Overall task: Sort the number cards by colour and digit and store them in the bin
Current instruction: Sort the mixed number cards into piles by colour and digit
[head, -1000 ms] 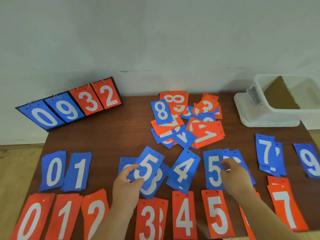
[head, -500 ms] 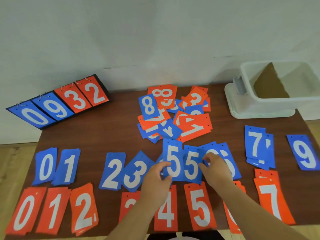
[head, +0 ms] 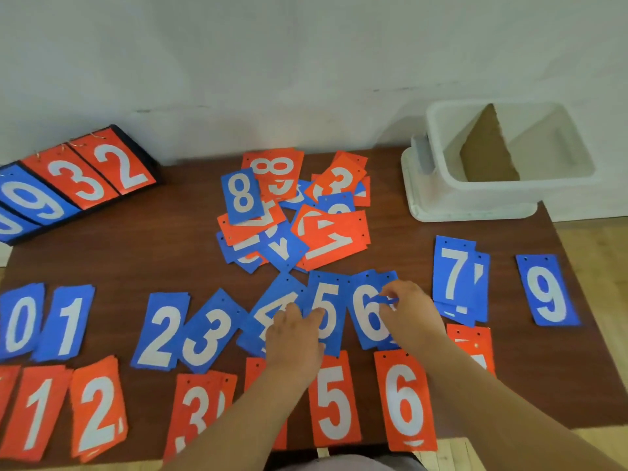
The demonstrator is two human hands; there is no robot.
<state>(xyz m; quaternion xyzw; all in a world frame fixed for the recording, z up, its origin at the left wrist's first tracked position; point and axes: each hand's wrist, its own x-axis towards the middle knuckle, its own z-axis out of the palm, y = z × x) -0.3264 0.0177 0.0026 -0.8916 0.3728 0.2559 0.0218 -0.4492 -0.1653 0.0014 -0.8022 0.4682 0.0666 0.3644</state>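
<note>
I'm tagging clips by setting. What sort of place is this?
Probably a plain indoor room: a brown wooden table against a bare white wall, with a flip scoreboard and a white plastic bin.

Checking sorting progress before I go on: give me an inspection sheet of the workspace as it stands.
Surface: dark wooden table, mostly covered with cards.
Job's things: blue row shows 0 to 7 and 9; red row lies nearer, partly cut off; unsorted heap at centre; white bin far right, no cards seen inside.
Clutter: flip scoreboard far left; brown cardboard in the bin.
Hands: left hand rests on the blue 4 and blue 5, grip unclear; right hand pinches the blue 6.
Cables: nothing seen.
Surroundings: white wall behind; wooden floor at right.
</note>
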